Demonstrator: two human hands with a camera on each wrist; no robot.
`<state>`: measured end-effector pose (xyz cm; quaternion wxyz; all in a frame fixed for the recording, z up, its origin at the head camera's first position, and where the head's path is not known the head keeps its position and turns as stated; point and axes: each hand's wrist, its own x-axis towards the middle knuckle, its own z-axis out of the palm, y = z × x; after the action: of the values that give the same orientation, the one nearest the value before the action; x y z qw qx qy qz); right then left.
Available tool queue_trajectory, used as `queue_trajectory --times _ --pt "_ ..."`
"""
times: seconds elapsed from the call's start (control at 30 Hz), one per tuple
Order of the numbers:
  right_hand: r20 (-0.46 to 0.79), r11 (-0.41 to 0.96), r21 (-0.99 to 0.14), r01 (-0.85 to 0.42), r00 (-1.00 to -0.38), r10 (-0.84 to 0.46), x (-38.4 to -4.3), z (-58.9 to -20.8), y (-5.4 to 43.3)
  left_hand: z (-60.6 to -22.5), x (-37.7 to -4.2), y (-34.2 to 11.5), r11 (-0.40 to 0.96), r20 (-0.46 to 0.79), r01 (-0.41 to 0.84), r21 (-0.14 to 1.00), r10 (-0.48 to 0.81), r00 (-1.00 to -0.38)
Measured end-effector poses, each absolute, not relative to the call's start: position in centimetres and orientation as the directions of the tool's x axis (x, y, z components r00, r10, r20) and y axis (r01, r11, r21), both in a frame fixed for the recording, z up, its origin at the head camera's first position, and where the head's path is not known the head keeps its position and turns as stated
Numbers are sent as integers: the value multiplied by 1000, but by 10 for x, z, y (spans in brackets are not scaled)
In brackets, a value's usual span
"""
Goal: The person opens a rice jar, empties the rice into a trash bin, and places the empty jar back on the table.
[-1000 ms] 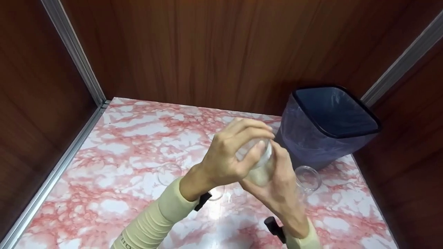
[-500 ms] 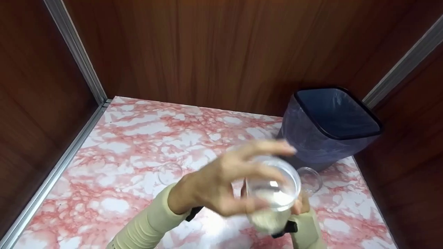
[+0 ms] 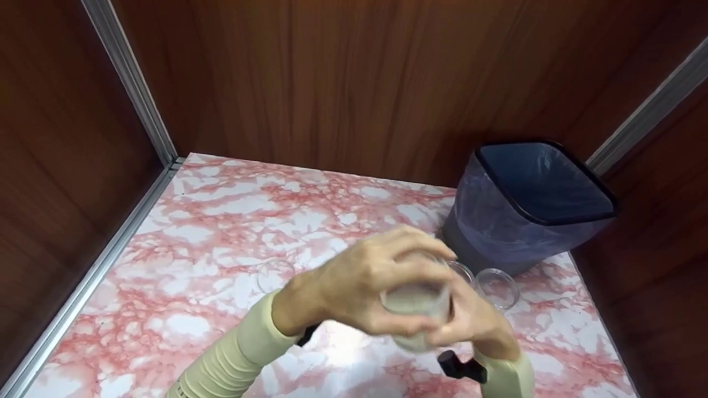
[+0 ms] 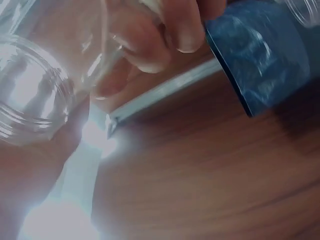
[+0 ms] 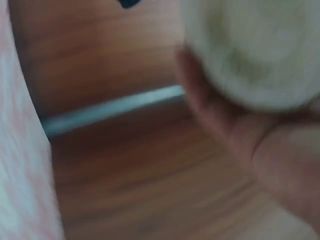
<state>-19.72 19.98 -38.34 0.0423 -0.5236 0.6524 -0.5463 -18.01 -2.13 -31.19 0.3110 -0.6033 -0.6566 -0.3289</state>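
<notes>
A clear plastic jar (image 3: 415, 301) with whitish contents is raised over the table between both hands, blurred by motion. My left hand (image 3: 376, 282) curls its fingers and thumb around it from the left. From the right, my right hand (image 3: 475, 318) grips the same jar. In the left wrist view a threaded clear rim (image 4: 32, 92) shows between the thumb and the fingers (image 4: 170, 25). The right wrist view has the pale round base of the jar (image 5: 265, 45) resting in the right hand. Part of the jar is hidden by fingers.
A bin (image 3: 547, 182) with a purple-blue liner stands at the back right. Before it are a clear round container (image 3: 498, 288) and another clear rim (image 3: 460, 272) partly behind my hands. A faint clear disc (image 3: 275, 275) lies left. Wooden panels surround the marbled table.
The jar dropped lower and tipped its mouth toward the camera, with my left hand's fingers spread beside it. Now the left fingers close around it again, and the right hand shows more.
</notes>
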Motion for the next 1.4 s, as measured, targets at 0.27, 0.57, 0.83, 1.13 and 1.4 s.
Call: queue_trajectory --times 0.27,0.57,0.83,1.13,1.4 --pt "452 186 -699 -691 -628 -633 -177 -364 209 -320 -195 -49 137 872 979 149 449 -195" --pt "510 83 -727 -681 -617 -600 -188 -346 254 -367 -226 -71 336 729 885 322 509 -458" --pt "547 134 -716 -685 -670 -502 -197 -320 297 -421 -250 -87 555 452 717 422 556 -697" --pt "476 263 -771 -580 -799 -367 -211 -309 330 -471 -251 -91 693 187 565 448 545 -817" --pt "460 544 -644 -537 -841 -286 -226 -296 354 -503 -263 -95 708 79 526 472 560 -825"
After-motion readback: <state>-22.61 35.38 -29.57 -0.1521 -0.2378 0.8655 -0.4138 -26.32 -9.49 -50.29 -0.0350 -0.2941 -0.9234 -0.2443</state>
